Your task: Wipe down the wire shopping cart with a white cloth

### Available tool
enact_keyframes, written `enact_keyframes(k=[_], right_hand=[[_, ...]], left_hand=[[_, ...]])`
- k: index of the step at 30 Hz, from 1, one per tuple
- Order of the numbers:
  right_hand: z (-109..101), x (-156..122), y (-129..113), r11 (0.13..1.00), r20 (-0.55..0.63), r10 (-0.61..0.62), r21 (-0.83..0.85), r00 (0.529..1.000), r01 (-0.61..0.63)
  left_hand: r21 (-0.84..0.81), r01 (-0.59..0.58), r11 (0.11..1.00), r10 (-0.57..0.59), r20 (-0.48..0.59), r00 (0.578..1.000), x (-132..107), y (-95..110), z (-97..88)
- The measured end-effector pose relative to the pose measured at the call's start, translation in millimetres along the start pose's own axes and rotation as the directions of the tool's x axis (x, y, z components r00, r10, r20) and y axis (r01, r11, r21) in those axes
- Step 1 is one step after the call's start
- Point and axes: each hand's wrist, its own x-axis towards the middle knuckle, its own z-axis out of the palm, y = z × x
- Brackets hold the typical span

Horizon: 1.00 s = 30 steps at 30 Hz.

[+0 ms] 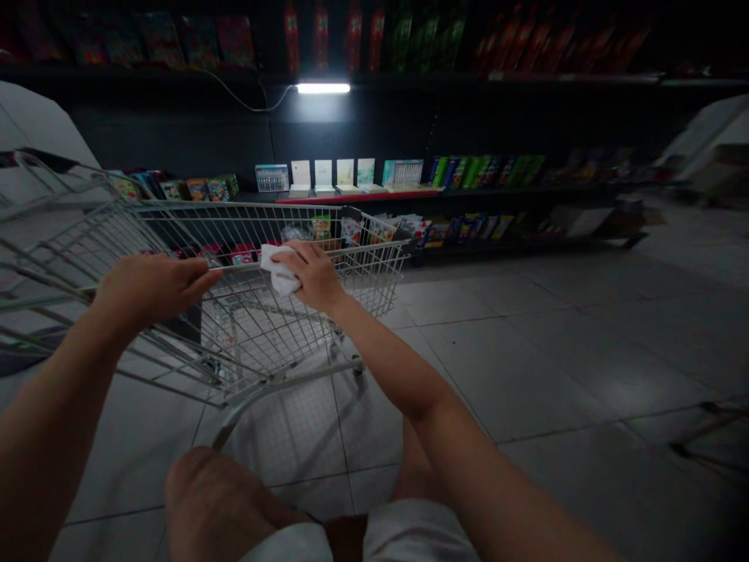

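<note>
A wire shopping cart (374, 269) stands in front of me on a tiled floor, its basket empty. My left hand (149, 287) is closed over the cart's near top rail at the left. My right hand (313, 275) is closed on a crumpled white cloth (276, 269) and presses it against the same rail, further right. My bare knee (216, 499) shows low in the view, below the cart's frame.
Dark store shelves (409, 191) run along the back, stocked with booklets, cards and coloured packets under a lit tube lamp (323, 88). Open tiled floor (555, 351) stretches to the right. Part of another cart (35, 234) is at the far left.
</note>
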Motion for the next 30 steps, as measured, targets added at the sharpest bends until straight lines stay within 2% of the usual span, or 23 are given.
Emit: enact_keyframes(k=[1, 3, 5, 7, 9, 11, 15, 17, 19, 22, 24, 26, 30], right_hand=[[-2, -1, 12, 1.000, 0.020, -0.003, -0.009, 1.000, 0.003], [-13, -16, 51, 0.998, 0.038, 0.050, -0.039, 0.998, -0.048], [-32, -39, 100, 0.980, 0.030, 0.186, -0.079, 0.982, -0.183], [-52, -61, 142, 0.928, 0.006, 0.355, -0.126, 0.935, -0.352], [-62, -73, 161, 0.876, -0.023, 0.456, -0.161, 0.890, -0.454], [-59, -72, 157, 0.886, -0.025, 0.439, -0.153, 0.898, -0.438], [-39, -48, 126, 0.975, 0.049, 0.221, -0.035, 0.974, -0.219], [-40, -40, 130, 0.981, 0.115, 0.191, 0.005, 0.975, -0.192], [-53, -43, 152, 0.959, 0.155, 0.281, -0.017, 0.947, -0.282], [-79, -59, 191, 0.879, 0.134, 0.473, -0.135, 0.871, -0.456], [-89, -69, 206, 0.849, 0.135, 0.520, -0.197, 0.844, -0.491], [-92, -74, 209, 0.836, 0.137, 0.533, -0.236, 0.835, -0.495], [-90, -76, 194, 0.827, 0.132, 0.540, -0.269, 0.831, -0.494]], left_hand=[[0.005, -0.004, 1.000, 0.004, 0.001, 1.000, -1, 0, 0.5], [0.015, -0.003, 1.000, 0.003, -0.006, 1.000, -2, -2, 1.2], [0.022, 0.007, 1.000, -0.007, -0.013, 1.000, -2, -2, 1.0], [0.025, 0.021, 0.999, -0.021, 0.001, 1.000, -2, -2, 0.1], [0.025, 0.025, 0.999, -0.025, 0.015, 1.000, -1, -2, -0.4], [0.023, 0.027, 0.999, -0.027, 0.016, 1.000, 0, -2, 0.5], [0.025, 0.022, 0.999, -0.021, -0.027, 0.999, 0, -3, 5.1], [0.035, 0.008, 0.999, -0.006, -0.058, 0.998, -1, -3, 6.1], [0.047, -0.002, 0.999, 0.006, -0.072, 0.997, -2, -1, 5.2], [0.064, 0.016, 0.998, -0.013, -0.047, 0.999, -2, 2, 1.8], [0.069, 0.035, 0.997, -0.033, -0.025, 0.999, -2, 3, -0.5], [0.063, 0.063, 0.996, -0.062, -0.004, 0.998, -1, 4, -2.8], [0.005, 0.181, 0.983, -0.181, 0.036, 0.983, -1, 1, -6.4]])
